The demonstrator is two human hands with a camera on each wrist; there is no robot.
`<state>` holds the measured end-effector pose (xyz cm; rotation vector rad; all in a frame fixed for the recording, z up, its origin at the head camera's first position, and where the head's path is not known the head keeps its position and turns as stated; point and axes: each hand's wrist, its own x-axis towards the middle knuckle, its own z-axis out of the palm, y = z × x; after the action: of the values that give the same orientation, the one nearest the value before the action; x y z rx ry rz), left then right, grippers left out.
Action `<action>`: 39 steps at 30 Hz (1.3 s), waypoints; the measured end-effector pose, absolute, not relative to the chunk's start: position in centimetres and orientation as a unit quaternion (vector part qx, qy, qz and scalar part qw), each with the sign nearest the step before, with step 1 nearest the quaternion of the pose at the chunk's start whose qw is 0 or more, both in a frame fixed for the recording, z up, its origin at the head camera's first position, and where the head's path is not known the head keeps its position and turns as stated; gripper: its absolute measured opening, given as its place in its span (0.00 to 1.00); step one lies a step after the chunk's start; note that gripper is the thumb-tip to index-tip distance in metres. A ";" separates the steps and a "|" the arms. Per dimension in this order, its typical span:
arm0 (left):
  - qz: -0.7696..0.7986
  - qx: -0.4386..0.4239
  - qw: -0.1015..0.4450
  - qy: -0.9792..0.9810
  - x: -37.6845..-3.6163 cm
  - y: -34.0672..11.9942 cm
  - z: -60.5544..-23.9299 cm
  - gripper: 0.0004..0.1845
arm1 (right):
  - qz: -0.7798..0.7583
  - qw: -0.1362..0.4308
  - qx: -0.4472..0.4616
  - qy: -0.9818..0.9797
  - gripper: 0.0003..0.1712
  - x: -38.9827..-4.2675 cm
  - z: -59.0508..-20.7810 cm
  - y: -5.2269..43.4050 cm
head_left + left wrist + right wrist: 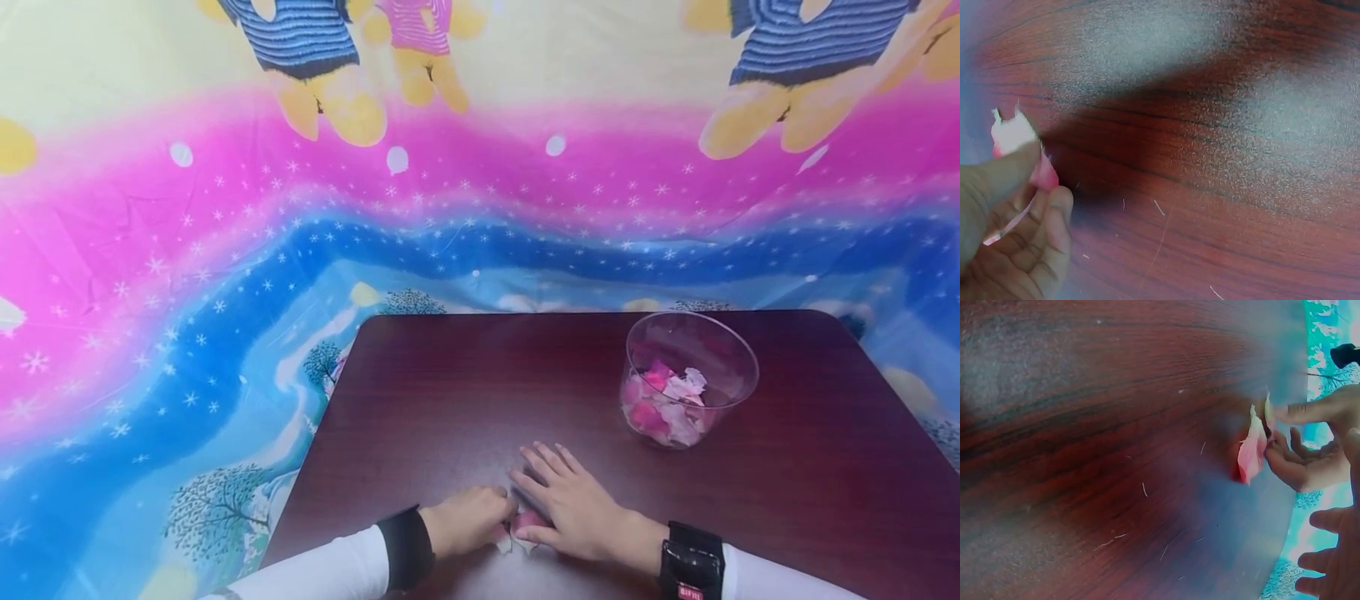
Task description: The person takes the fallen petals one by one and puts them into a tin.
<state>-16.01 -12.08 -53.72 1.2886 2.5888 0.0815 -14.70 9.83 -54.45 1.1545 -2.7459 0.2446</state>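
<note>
My left hand pinches a torn pink-and-white piece, which looks like paper, between thumb and curled fingers. In the left wrist view the piece shows a ragged white edge above its pink part. My right hand is beside it, palm down, with fingers straight and spread. Its thumb lies close to the pink piece in the head view; whether it touches is unclear. At the right wrist view's edge, the right fingers stand apart with nothing gripped.
A clear round bowl with pink and white torn bits stands at the back right of the dark red-brown table. Thin pale fibres lie scattered on the tabletop. Behind hangs a patterned cloth.
</note>
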 end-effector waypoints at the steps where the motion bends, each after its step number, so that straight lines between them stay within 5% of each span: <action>1: 0.027 0.442 0.123 0.888 -15.9 -12.1 -53.8 0.06 | 0.081 0.073 0.385 -0.916 0.43 -14.7 -54.5 9.8; 17: 0.009 0.434 0.113 0.894 -15.2 -12.0 -54.0 0.09 | 0.079 0.066 0.388 -0.916 0.43 -14.4 -54.6 10.0; 29: 0.039 0.424 0.099 0.899 -17.7 -12.1 -51.3 0.06 | 0.054 0.114 0.384 -0.915 0.41 -15.6 -53.3 10.1; 35: 0.051 0.423 0.046 0.904 -18.6 -11.7 -49.8 0.03 | 0.091 0.094 0.356 -0.925 0.41 -16.5 -51.9 10.1; 39: 0.107 0.430 -0.003 0.896 -19.2 -11.5 -48.4 0.13 | 0.134 0.106 0.335 -0.926 0.38 -17.1 -50.9 9.9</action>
<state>-19.17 -11.46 -48.37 1.3533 2.8213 0.3371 -17.13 9.89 -50.88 0.9875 -2.7291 0.3949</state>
